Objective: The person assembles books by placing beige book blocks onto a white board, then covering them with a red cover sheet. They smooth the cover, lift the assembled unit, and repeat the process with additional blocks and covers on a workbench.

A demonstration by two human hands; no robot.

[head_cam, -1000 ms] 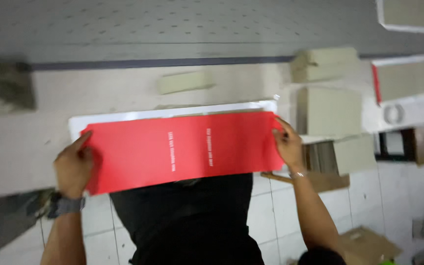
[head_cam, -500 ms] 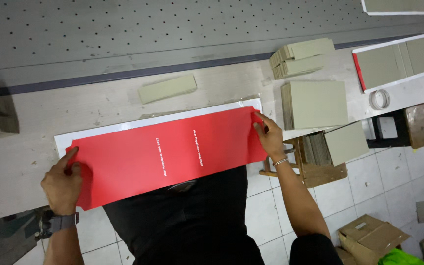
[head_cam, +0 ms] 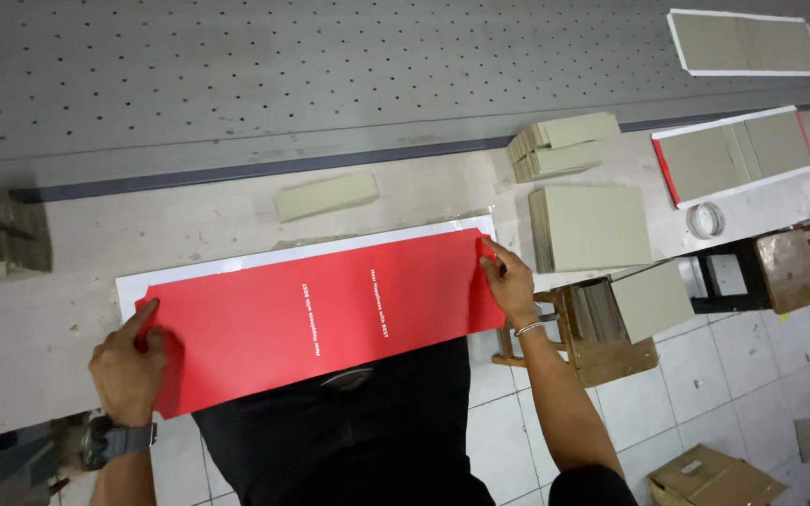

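A long red sheet (head_cam: 330, 309) with two short lines of white print lies across the near edge of a pale worktable (head_cam: 189, 220), on top of a white sheet (head_cam: 133, 281) whose border shows at the left and top. My left hand (head_cam: 128, 361) grips the red sheet's left end, thumb on top. At the right end my right hand (head_cam: 508, 281) pinches the red sheet. The sheet's near edge hangs over my dark clothing.
A single greyish board strip (head_cam: 325, 195) lies beyond the sheet. Stacks of grey boards (head_cam: 564, 145) and square boards (head_cam: 592, 225) sit at the right. A tape roll (head_cam: 705, 220), a covered board (head_cam: 733, 155), wooden stools (head_cam: 611, 328) and cardboard boxes (head_cam: 714, 478) are further right.
The view has shifted, so the sheet sits lower and more to the left. Both hands keep their hold on the red sheet's ends.
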